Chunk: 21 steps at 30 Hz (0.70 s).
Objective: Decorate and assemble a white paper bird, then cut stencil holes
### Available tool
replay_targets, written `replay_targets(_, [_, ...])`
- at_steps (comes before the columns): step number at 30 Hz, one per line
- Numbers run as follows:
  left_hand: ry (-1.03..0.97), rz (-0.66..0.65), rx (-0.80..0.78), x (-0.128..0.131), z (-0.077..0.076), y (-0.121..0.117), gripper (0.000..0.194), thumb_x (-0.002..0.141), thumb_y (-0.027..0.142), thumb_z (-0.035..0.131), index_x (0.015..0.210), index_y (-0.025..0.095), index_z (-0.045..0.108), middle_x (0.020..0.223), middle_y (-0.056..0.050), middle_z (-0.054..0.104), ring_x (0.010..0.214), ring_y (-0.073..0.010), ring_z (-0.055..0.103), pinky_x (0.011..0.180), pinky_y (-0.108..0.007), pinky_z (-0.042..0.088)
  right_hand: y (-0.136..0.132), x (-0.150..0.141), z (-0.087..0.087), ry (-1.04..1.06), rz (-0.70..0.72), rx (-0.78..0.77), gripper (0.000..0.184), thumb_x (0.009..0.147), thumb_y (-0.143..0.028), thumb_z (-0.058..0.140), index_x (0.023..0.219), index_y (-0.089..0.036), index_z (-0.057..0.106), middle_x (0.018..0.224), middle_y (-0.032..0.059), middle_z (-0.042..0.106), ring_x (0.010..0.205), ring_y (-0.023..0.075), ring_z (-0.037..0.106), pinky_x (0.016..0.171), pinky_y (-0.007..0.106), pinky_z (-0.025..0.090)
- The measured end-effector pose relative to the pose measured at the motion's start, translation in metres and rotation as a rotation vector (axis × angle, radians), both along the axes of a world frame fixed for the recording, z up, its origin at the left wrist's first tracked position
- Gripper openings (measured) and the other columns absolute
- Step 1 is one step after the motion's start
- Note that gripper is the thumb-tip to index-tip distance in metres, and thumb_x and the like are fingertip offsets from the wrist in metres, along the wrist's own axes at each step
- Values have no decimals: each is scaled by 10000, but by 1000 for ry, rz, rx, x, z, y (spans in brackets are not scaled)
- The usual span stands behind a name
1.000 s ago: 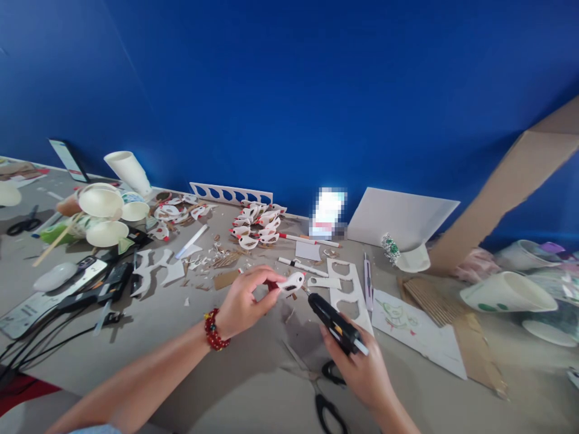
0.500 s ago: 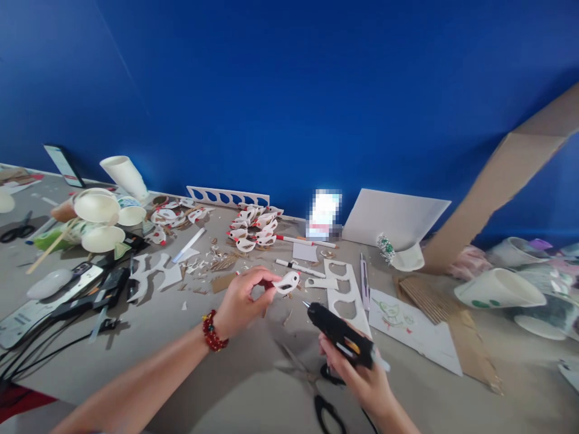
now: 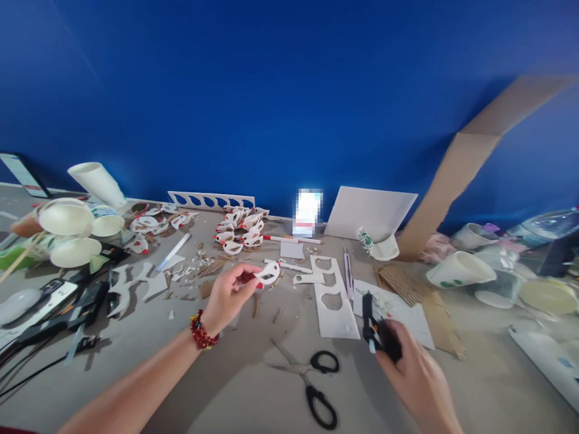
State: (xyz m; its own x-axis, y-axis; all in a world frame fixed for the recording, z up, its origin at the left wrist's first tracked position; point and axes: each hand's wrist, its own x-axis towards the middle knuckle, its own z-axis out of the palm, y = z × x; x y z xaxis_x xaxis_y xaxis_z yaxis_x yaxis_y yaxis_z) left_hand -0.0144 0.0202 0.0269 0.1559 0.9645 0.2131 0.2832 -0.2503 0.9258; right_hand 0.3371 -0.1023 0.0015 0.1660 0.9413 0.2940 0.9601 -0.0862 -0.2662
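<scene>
My left hand [image 3: 228,298], with a red bead bracelet at the wrist, pinches a small white bird cutout [image 3: 270,274] with a dark eye and cut-out middle. It is held above the table, clear of the other pieces. On the right, my right hand [image 3: 416,374] is closed around a black hot glue gun [image 3: 368,316], seen partly end-on over a sheet with a bird drawing [image 3: 409,316]. Between my hands lie opened scissors [image 3: 302,369] with black handles. Behind the left hand stands a cluster of similar white birds [image 3: 233,247] with red beaks.
White board with cut holes [image 3: 337,319] lies right of centre beside a utility knife [image 3: 348,274]. Paper cups [image 3: 75,253] crowd the left, near cables and a phone [image 3: 58,295]. A cardboard strip [image 3: 434,211] leans on the blue wall. Scraps [image 3: 208,265] litter the middle.
My right hand has swung the glue gun rightward, away from the bird, and turned it. The bird in my left hand has tilted. The whole view has shifted, uncovering the scissors.
</scene>
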Motion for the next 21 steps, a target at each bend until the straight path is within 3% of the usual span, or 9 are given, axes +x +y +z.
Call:
replay_targets(4, [-38, 2, -24, 2, 4, -1, 211, 818, 277, 606, 982, 158, 664, 838, -42, 711, 697, -140, 647, 611, -209, 510, -25, 22, -15, -77, 33, -41, 356, 778, -406, 488, 1066, -201, 521, 962, 112, 711, 697, 261, 690, 615, 353, 538])
replay_targets(9, [-42, 13, -64, 2, 7, -2, 225, 813, 294, 610, 985, 160, 666, 809, -30, 699, 680, -130, 626, 599, -201, 487, -32, 31, -17, -110, 55, -86, 343, 797, -390, 477, 1078, -197, 521, 997, 124, 695, 892, 294, 681, 752, 403, 534])
replay_targets(14, [-93, 15, -99, 1, 5, -1, 238, 810, 296, 615, 996, 153, 658, 790, -25, 670, 655, -117, 586, 558, -189, 440, -29, 29, 2, -201, 45, -111, 429, 797, -445, 471, 1141, -197, 531, 1061, 127, 678, 926, 327, 656, 796, 461, 498])
replay_targets(17, [-135, 15, -126, 0, 5, 0, 230, 802, 294, 623, 980, 154, 661, 755, -14, 653, 614, -104, 556, 533, -184, 413, -16, 11, 22, -263, 12, -6, 426, 818, -518, 471, 1084, -205, 585, 1067, 130, 662, 921, 346, 628, 793, 486, 475])
replay_targets(19, [-167, 16, -152, -1, 5, 1, 234, 800, 304, 626, 980, 158, 661, 722, -2, 640, 584, -96, 537, 525, -184, 399, -2, -13, 32, -166, 189, 81, 359, 848, -499, 497, 1022, -208, 615, 1047, 125, 655, 935, 306, 622, 829, 440, 475])
replay_targets(21, [-199, 23, -165, -2, 4, 3, 238, 797, 307, 630, 981, 159, 660, 717, 0, 638, 592, -99, 539, 537, -188, 398, 15, -48, 38, 3, 457, 30, 233, 901, -388, 489, 985, -217, 623, 1022, 108, 656, 975, 254, 615, 826, 357, 488])
